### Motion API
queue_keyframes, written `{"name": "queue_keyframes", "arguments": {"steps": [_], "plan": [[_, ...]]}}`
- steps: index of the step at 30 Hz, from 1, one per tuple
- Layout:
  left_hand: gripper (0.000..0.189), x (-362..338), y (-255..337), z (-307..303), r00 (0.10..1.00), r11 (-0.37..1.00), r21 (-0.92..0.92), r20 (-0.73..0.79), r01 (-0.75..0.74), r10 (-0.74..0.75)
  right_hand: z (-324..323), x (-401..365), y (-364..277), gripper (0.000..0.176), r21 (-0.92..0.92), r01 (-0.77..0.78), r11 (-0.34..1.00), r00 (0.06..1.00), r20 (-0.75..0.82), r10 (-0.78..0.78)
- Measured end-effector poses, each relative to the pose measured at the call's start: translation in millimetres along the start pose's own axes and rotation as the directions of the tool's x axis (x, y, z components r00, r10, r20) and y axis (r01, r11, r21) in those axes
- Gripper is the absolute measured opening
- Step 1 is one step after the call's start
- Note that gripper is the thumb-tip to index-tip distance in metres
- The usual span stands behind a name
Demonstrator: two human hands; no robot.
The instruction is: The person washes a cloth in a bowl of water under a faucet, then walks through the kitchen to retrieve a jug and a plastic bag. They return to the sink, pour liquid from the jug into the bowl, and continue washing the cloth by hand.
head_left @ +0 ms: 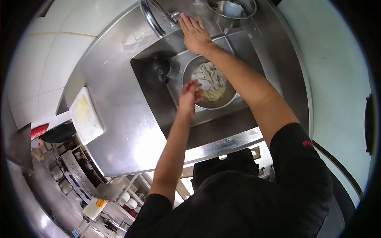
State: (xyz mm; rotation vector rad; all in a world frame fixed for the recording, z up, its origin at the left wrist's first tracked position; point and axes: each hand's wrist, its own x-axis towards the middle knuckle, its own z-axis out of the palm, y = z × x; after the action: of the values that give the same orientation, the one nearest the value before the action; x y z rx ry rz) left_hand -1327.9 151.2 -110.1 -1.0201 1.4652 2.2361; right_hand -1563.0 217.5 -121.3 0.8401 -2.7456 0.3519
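Note:
My right hand (197, 37) reaches up beside the faucet (152, 19), with its fingers stretched out and nothing in it. Over the left rim of a round metal bowl (230, 104) is my left hand (189, 95), its fingers slightly curled and somewhat blurred. A crumpled off-white cloth (209, 74) lies in the bowl, with a yellowish piece (214, 93) below it. Between the left fingertips and the cloth shows something whitish; whether the fingers hold it is unclear. The bowl stands in the metal sink (147, 93).
A dark object (160, 67) sits in the sink's left part. At the top stands a metal pot (234, 16) with items inside. A white cutting board (86, 116) lies on the left counter (119, 115). Part of another person, in dark clothing (59, 133), shows at far left.

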Motion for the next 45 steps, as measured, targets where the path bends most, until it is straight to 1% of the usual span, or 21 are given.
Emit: {"name": "queue_keyframes", "arguments": {"steps": [5,8,11,13,15,17,18,20,22,25,26,29,30,32,34,35,37,38,41,42,45], "plan": [[0.035,54,53,13,0.997,0.997,0.022,0.019,-0.074,0.074,-1,-11,11,0.072,-0.029,0.039,0.999,0.995,0.091,-0.036],[0.037,84,62,17,0.998,0.998,0.009,0.03,-0.056,0.056,-15,-28,15,0.069,0.062,0.053,0.997,0.997,0.059,-0.057],[0.04,112,50,8,0.999,0.999,-0.016,0.018,0.04,-0.04,-7,-82,19,0.068,0.321,-0.041,0.946,0.998,0.063,0.022],[0.041,122,39,1,0.996,0.996,-0.01,-0.012,0.087,-0.087,19,-135,26,0.065,0.266,-0.238,0.934,0.966,0.167,0.198],[0.043,124,28,-7,0.994,0.994,-0.009,-0.029,0.108,-0.108,32,-176,46,0.065,0.086,-0.438,0.895,0.882,0.233,0.41],[0.044,126,15,-15,0.992,0.993,0.026,-0.034,0.119,-0.118,47,-203,58,0.062,-0.065,-0.741,0.668,0.628,0.284,0.725],[0.045,130,6,-19,0.99,0.991,0.016,-0.046,0.133,-0.132,51,-212,61,0.061,-0.04,-0.788,0.614,0.544,0.421,0.726],[0.052,156,-34,-39,0.996,0.957,0.283,0.036,0.065,-0.078,57,-215,71,0.059,-0.023,-0.865,0.5,0.364,0.657,0.66],[0.071,160,-56,-37,0.999,0.798,0.602,0.049,-0.029,-0.001,70,-205,75,0.056,-0.022,-0.804,0.595,0.438,0.655,0.616],[0.078,137,-82,-18,0.92,0.197,0.942,0.192,-0.27,0.342,68,-178,70,0.054,-0.029,-0.76,0.649,0.446,0.703,0.554],[0.058,127,-82,-13,0.895,0.145,0.963,0.149,-0.229,0.42,63,-169,67,0.054,-0.031,-0.756,0.654,0.432,0.727,0.534],[0.041,153,-78,-38,0.944,0.269,0.954,0.041,-0.135,0.327,81,-168,73,0.05,0.015,-0.711,0.703,0.494,0.722,0.485],[0.031,159,-74,-43,0.937,0.213,0.974,0.005,-0.084,0.348,82,-172,73,0.048,0.046,-0.634,0.772,0.631,0.607,0.482],[0.03,156,-44,-45,0.932,0.268,0.962,-0.046,-0.056,0.359,83,-179,63,0.045,0.071,-0.451,0.89,0.85,0.337,0.404],[0.029,131,3,-36,0.926,0.341,0.938,-0.076,-0.06,0.371,75,-166,46,0.046,0.309,-0.347,0.885,0.931,0.23,0.284],[0.03,131,10,-35,0.92,0.514,0.839,-0.041,-0.18,0.389,69,-153,37,0.048,0.418,-0.278,0.865,0.96,0.156,0.233],[0.031,128,17,-30,0.901,0.77,0.514,0.014,-0.379,0.434,57,-123,5,0.058,0.732,-0.579,0.358,0.813,0.49,0.314],[0.033,126,25,-27,0.957,0.883,0.382,0.009,-0.272,0.291,54,-108,-4,0.063,0.743,-0.669,0.037,0.725,0.64,0.254],[0.025,80,73,2,0.984,0.983,-0.052,-0.034,-0.178,0.177,70,-89,-16,0.076,0.633,-0.726,-0.268,0.606,0.774,0.184],[0.024,98,69,-14,0.976,0.965,-0.178,0.07,-0.191,0.206,56,-84,-20,0.078,0.533,-0.767,-0.358,0.547,0.834,0.07],[0.029,70,98,-4,0.953,0.928,-0.216,-0.037,-0.303,0.302,20,-81,-31,0.069,0.512,-0.751,-0.418,0.552,0.833,0.029]]}}
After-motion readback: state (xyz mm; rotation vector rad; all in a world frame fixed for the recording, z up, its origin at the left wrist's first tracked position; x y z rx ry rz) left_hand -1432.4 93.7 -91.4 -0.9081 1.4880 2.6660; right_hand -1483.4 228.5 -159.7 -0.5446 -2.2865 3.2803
